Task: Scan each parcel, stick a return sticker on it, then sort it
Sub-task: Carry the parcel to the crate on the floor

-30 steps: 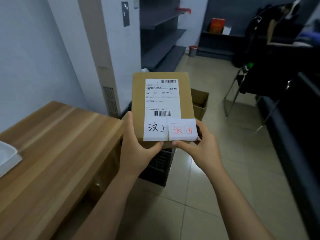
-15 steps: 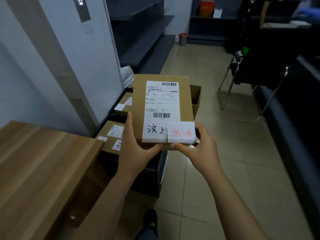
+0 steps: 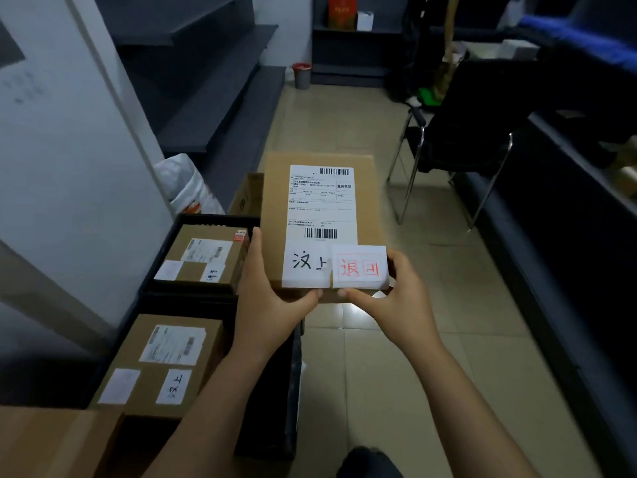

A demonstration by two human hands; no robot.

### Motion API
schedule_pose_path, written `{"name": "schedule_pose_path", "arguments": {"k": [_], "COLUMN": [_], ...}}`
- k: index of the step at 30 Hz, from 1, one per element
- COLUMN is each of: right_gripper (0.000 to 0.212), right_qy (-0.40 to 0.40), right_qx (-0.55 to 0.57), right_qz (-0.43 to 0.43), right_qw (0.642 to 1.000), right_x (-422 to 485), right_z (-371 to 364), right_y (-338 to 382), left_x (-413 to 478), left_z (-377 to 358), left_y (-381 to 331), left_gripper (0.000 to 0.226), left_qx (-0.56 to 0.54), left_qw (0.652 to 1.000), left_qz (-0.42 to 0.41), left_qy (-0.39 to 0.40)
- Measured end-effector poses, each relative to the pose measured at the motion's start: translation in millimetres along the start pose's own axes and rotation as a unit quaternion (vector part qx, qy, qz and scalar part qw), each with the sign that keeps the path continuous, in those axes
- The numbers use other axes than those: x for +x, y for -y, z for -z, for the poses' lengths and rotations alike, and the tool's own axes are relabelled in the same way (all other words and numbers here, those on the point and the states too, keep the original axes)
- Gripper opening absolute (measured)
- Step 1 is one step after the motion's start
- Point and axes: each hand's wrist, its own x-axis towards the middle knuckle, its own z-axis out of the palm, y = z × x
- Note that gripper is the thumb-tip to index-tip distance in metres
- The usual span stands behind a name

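Flat brown cardboard parcel (image 3: 320, 215), red-stamped white return sticker (image 3: 359, 267) at near right corner: gripped at near edge by left hand (image 3: 272, 298) and right hand (image 3: 396, 298), held above floor. Step: sorting. Next: lowering into near black crate (image 3: 275, 391), onto brown box with matching handwritten label (image 3: 162, 363).

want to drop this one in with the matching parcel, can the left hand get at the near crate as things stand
Probably yes. The near crate sits open just below the left hand, with nothing between. But both it and the right hand grip the held parcel, and a boxed parcel already fills much of it.
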Motion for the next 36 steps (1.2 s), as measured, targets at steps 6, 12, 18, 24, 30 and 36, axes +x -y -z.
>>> {"name": "schedule_pose_path", "arguments": {"k": [6, 12, 18, 24, 30, 36], "right_gripper": [0.074, 0.079, 0.081, 0.080, 0.075, 0.071], "right_qy": [0.016, 0.086, 0.199, 0.316, 0.410, 0.515], "right_qx": [-0.004, -0.004, 0.003, 0.009, -0.021, 0.002], "right_qz": [0.004, 0.032, 0.064, 0.091, 0.135, 0.153], "right_qw": [1.000, 0.996, 0.978, 0.944, 0.902, 0.844], "right_x": [108, 242, 347, 425, 481, 509], "right_z": [14, 31, 11, -68, -144, -218], "right_y": [-35, -53, -51, -40, -22, -14], "left_x": [84, 172, 239, 296, 336, 348], "left_z": [-65, -128, -147, -127, -101, -83], "left_y": [7, 0, 6, 44, 71, 94], "left_gripper": [0.122, 0.121, 0.119, 0.119, 0.122, 0.122], "left_qx": [0.003, -0.011, -0.006, 0.022, 0.047, 0.063], "left_qw": [1.000, 0.996, 0.982, 0.952, 0.912, 0.850], "left_qz": [0.018, 0.059, 0.106, 0.169, 0.235, 0.297], "left_qy": [-0.007, -0.073, -0.156, -0.254, -0.333, -0.430]}}
